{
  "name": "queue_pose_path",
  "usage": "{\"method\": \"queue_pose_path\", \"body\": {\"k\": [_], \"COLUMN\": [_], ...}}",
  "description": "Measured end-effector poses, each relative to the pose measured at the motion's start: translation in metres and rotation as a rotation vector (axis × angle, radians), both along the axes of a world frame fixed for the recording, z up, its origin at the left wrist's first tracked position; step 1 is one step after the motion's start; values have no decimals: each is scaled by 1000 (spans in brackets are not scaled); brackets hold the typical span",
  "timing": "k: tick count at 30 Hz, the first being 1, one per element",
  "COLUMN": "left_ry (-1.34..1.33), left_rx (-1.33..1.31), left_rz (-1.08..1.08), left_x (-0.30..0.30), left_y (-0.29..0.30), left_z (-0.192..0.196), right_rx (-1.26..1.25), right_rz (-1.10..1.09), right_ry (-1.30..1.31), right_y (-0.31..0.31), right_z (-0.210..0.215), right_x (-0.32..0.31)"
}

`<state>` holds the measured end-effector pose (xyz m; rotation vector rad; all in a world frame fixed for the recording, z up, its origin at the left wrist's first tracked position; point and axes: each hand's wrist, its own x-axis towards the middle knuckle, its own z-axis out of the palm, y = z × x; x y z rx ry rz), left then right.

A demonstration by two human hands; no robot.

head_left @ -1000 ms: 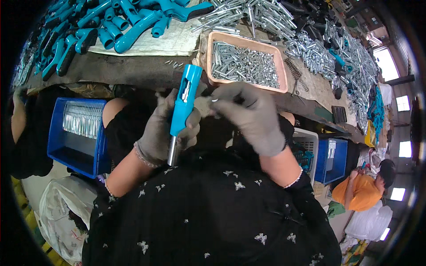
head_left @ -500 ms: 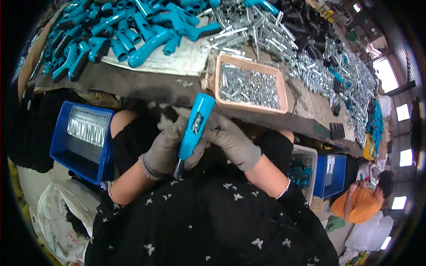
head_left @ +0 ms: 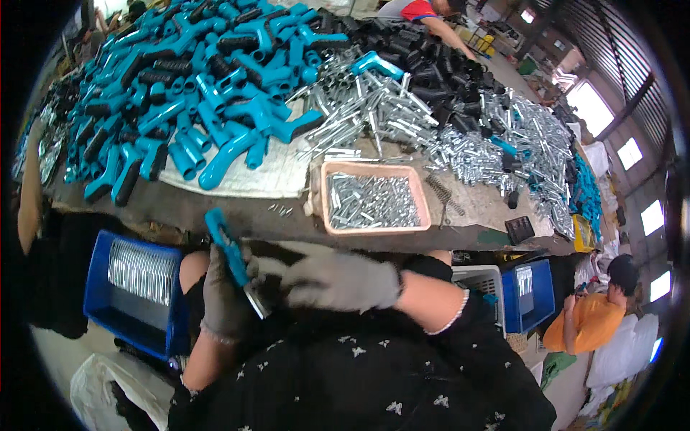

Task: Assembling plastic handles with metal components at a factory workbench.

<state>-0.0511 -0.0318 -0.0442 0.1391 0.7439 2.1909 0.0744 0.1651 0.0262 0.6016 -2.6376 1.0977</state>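
Observation:
My left hand [head_left: 224, 294], in a grey glove, is wrapped round a teal plastic tool housing [head_left: 228, 248] above my lap. The housing stands tilted, its upper end leaning left, and a shiny metal end [head_left: 256, 302] shows at its lower end. My right hand [head_left: 345, 281], also gloved, is just right of the housing and looks apart from it. Motion smears its fingers, so whether they hold anything is unclear. Beyond the hands, on the bench, stands a pink tray [head_left: 377, 231] of small metal pins.
Teal housings [head_left: 208, 93] are heaped at the bench's left, with metal rods [head_left: 388, 118] and black parts [head_left: 431, 72] to the right. A blue bin [head_left: 129, 327] with metal strips stands at my left. Another blue bin [head_left: 528, 294] is at my right, near a person in orange [head_left: 600, 320].
My right hand has come off the housing and moved slightly lower. My left hand has carried the housing left and turned it to lean left. The view has tilted up, showing more of the bench.

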Motion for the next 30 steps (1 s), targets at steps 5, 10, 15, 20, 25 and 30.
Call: {"method": "queue_pose_path", "body": {"k": [5,10,15,20,25,30], "left_ry": [-255,-256,-7,-91,-192,489], "left_rx": [-72,-118,-217,-182,-139,-307], "left_rz": [-82,-231,-280,-230,-287,-505], "left_x": [20,21,19,24,27,32], "left_y": [-20,-15,-14,-15,-10,21], "left_z": [4,-16,-11,4,17,30], "right_rx": [12,763,967,500,-698,-1386], "right_rz": [-976,-1400,-1202,-1359,-735,-385], "right_ry": [101,231,1,294,254,-153], "right_y": [184,351,379,369,265,107], "right_z": [42,48,60,58,21,33], "right_x": [-26,-35,-71,-56,8,68]}}
